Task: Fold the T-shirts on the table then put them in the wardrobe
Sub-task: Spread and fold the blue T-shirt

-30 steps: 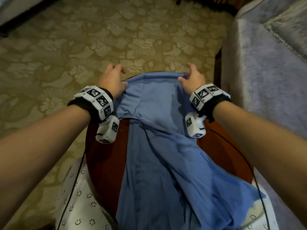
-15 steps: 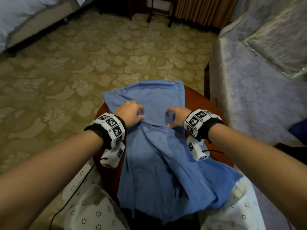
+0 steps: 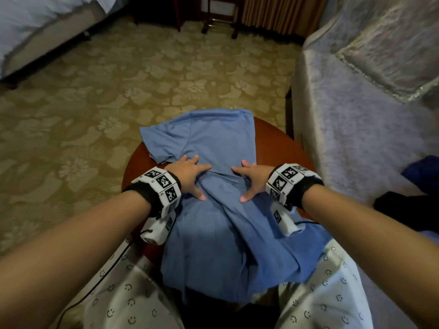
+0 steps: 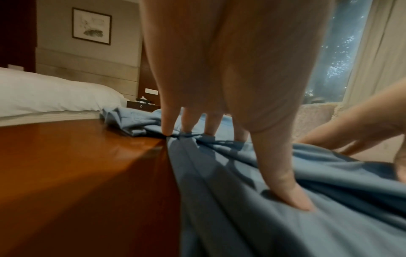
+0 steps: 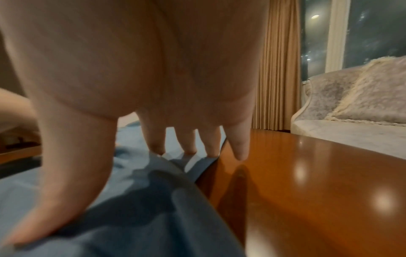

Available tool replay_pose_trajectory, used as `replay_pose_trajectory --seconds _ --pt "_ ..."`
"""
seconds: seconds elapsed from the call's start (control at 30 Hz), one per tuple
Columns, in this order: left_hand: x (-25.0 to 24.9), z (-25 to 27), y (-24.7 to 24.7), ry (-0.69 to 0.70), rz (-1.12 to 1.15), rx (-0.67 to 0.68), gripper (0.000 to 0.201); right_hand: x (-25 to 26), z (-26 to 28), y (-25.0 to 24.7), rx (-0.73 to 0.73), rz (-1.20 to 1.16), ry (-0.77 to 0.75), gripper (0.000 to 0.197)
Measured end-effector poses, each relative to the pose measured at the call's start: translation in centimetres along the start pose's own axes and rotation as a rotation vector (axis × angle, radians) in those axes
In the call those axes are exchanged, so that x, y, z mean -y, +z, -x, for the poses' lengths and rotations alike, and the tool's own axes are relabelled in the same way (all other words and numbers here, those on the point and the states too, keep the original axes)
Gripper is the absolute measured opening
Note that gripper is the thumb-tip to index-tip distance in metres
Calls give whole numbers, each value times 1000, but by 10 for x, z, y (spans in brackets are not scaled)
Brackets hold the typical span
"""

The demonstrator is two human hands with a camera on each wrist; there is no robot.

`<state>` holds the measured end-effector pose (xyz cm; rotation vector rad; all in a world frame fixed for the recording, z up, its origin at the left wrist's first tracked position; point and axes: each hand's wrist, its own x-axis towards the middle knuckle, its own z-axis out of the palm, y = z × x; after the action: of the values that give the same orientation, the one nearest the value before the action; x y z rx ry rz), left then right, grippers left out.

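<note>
Hands [image 3: 187, 174] [image 3: 251, 180], left and right, press flat with fingers spread on blue T-shirt [image 3: 213, 229] over round wooden table [image 3: 280, 143].

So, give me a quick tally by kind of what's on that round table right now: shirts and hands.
Blue T-shirt: 1, spread over the round wooden table, hem hanging off the near edge.
Hands pressing flat on it: 2, left hand and right hand.
Total: 3.
</note>
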<state>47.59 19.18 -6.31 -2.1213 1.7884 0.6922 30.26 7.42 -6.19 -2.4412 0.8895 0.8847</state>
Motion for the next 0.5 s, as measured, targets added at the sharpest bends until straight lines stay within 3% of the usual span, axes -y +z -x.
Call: replay_pose_trajectory --seconds 0.5 --pt "-11 -71 -28 -71 109 -73 102 -59 -52 -40 -94 -55 -2 108"
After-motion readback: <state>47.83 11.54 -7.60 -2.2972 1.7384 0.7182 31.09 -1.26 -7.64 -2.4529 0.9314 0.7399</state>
